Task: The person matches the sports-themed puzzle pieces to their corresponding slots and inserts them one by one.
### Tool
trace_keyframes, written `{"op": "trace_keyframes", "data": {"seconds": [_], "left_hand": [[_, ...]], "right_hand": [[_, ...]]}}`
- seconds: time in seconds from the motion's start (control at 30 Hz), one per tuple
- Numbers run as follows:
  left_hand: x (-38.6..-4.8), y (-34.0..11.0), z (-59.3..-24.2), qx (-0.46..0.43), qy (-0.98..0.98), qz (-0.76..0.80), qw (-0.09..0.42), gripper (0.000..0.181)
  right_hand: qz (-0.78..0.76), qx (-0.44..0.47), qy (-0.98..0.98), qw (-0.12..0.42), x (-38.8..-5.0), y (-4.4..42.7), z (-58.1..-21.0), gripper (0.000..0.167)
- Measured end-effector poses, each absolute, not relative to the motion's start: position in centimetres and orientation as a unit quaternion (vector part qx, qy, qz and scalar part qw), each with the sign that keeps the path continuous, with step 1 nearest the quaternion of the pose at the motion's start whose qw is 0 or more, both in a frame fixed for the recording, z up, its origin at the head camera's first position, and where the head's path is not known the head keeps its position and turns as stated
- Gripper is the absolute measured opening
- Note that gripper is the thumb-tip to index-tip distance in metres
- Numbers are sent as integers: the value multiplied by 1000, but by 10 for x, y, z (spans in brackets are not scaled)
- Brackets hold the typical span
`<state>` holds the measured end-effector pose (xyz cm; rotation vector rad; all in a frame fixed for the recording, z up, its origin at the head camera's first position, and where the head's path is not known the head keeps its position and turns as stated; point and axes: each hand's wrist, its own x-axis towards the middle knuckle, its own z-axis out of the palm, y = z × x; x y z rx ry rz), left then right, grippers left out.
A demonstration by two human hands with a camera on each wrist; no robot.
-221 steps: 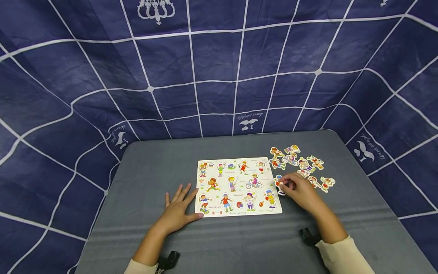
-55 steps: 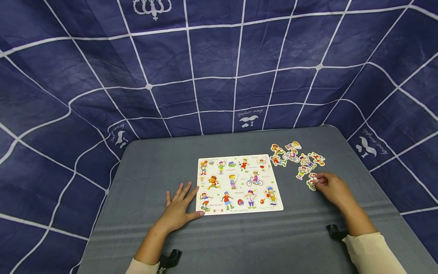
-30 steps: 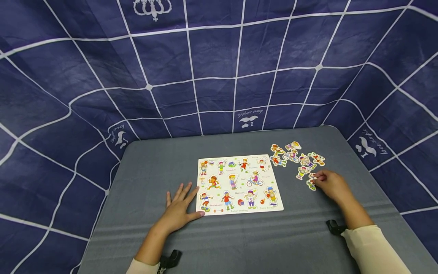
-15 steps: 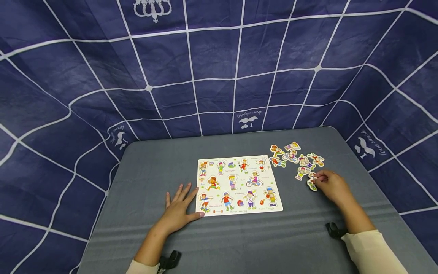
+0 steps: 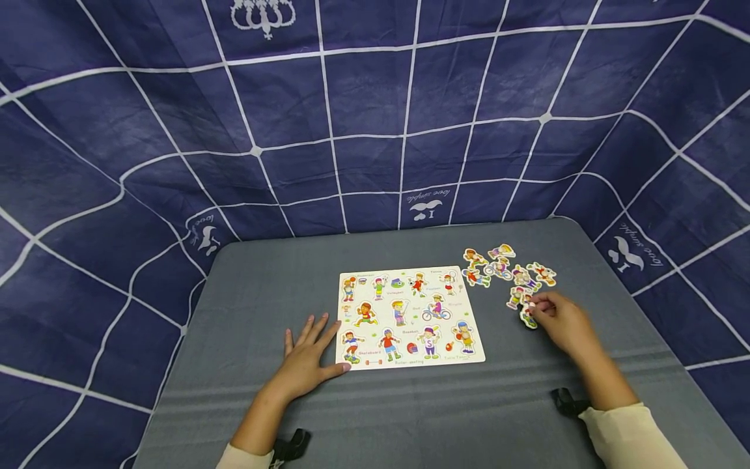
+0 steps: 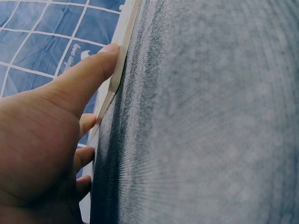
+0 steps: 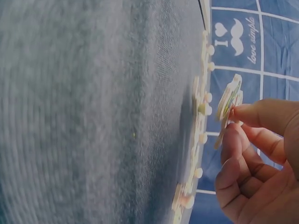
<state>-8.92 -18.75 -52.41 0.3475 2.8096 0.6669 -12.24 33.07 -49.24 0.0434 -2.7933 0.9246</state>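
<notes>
the right hand [image 5: 565, 324] pinches a small cut-out figure [image 5: 528, 314] between thumb and fingers, a narrow grip right of centre in the head view, and in the right wrist view the figure is tilted and lifted off the table [image 5: 263, 280]. the left hand [image 5: 305, 361] lies flat with fingers straight and spread wide, its thumb resting on the lower left corner of the white picture board [image 5: 383, 312] and its index fingertip at the left edge. seven more cut-outs crowd the space up and around the pinched one: a volleyball-style figure [image 5: 517, 298] just beside it to the upper left, a purple-clad figure [image 5: 525, 278] above that, another [image 5: 541, 273] to the right, and, further to the upper left, a cyclist [image 5: 498, 268] among three others. in the right wrist view pale knobs [image 7: 208, 97] stick out from the pieces on the table. a strip of grey cloth lies between the held figure and the board. the board, at the lower middle of the frame, bears rows of coloured sports figures and small printed words; whether any of these is a separate piece set in, i cannot tell. black wrist devices [image 5: 291, 444] and cream sleeves [image 5: 635, 436] sit at the bottom, and a navy curtain [image 5: 375, 91] with white lines fills the upper frame.
</notes>
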Motion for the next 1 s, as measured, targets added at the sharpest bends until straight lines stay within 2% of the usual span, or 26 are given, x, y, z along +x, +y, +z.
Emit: {"op": "trace_keyframes", "data": {"seconds": [0.5, 1.0], "left_hand": [[-89, -186, -525, 115, 960, 232, 107, 96], [-89, -186, -524, 113, 959, 232, 113, 96]], "right_hand": [[328, 33, -935, 129, -120, 309, -488, 13], [342, 56, -931, 118, -118, 283, -493, 12]]}}
